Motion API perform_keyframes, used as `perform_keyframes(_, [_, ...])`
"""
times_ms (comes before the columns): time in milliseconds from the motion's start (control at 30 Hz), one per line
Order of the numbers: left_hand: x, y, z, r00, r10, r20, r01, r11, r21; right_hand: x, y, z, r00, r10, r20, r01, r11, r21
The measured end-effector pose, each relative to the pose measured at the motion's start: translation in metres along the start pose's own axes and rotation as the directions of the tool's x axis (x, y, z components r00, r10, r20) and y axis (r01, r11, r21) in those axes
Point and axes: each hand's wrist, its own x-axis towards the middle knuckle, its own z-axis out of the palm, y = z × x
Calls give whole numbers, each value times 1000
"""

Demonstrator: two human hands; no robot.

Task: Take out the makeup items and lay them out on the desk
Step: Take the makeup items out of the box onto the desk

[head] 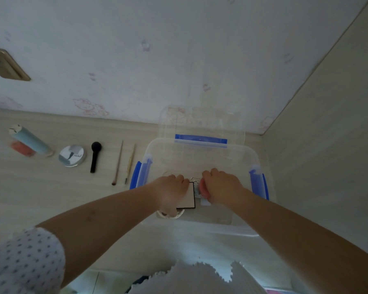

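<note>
A clear plastic box (202,158) with blue side clips stands on the desk, and both my hands reach into it. My left hand (172,188) grips a flat square palette (188,198) with a pale face and black edge. My right hand (219,185) curls round a small pink and pale-blue item (202,188) right beside the palette. Laid out in a row to the left are a pale-blue tube (31,141), a pink item (21,147), a round silver compact (72,155), a short black brush (95,155) and two thin brushes (118,162).
The box's clear lid (201,126) with a blue handle leans against the wall behind it. A side panel (327,145) closes off the desk on the right. Bare desk (51,198) lies in front of the row of items. A white scalloped garment is at the bottom edge.
</note>
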Motion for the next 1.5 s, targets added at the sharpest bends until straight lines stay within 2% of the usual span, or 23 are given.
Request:
perform_keyframes(133, [-9, -4, -23, 989, -127, -72, 110, 972, -206, -14, 4, -27, 1000, 20, -20, -14, 968, 251])
perform_keyframes(233, [-28, -8, -48, 945, -284, -162, 200, 895, -399, -27, 10, -51, 993, 79, -93, -36, 917, 398])
perform_keyframes(333, [-52, -11, -72, 907, -366, -210, 208, 820, -533, -35, 13, -72, 974, 112, -196, -1, 871, 492])
perform_keyframes(467, [-81, -14, -91, 837, -469, -282, 190, 732, -654, -51, 9, -99, 932, 121, -341, 94, 829, 551])
perform_keyframes(567, [-109, -17, -95, 756, -592, -280, 264, 666, -698, -57, -2, -111, 904, 59, -424, 199, 819, 538])
perform_keyframes(767, [-173, -35, -50, 610, -762, -216, 374, 517, -770, -59, -57, -118, 881, -156, -447, 383, 790, 479])
perform_keyframes(833, [-180, -39, -35, 616, -770, -166, 354, 459, -815, -53, -70, -115, 867, -197, -458, 419, 785, 456])
perform_keyframes(1000, [-211, -72, 23, 548, -836, -38, 489, 357, -796, -35, -131, -111, 866, -379, -326, 490, 770, 409])
perform_keyframes(1100, [-222, -101, 52, 543, -840, -6, 504, 332, -798, -22, -170, -113, 861, -437, -261, 507, 780, 366])
perform_keyframes(1167, [-231, -123, 70, 540, -841, 22, 519, 312, -796, -8, -201, -112, 870, -440, -220, 492, 793, 360])
perform_keyframes(1333, [-248, -180, 112, 468, -881, 76, 574, 237, -784, 39, -273, -86, 902, -429, -53, 423, 852, 308])
perform_keyframes(1500, [-252, -226, 147, 473, -873, 122, 616, 228, -754, 84, -328, -56, 941, -338, 26, 324, 919, 224])
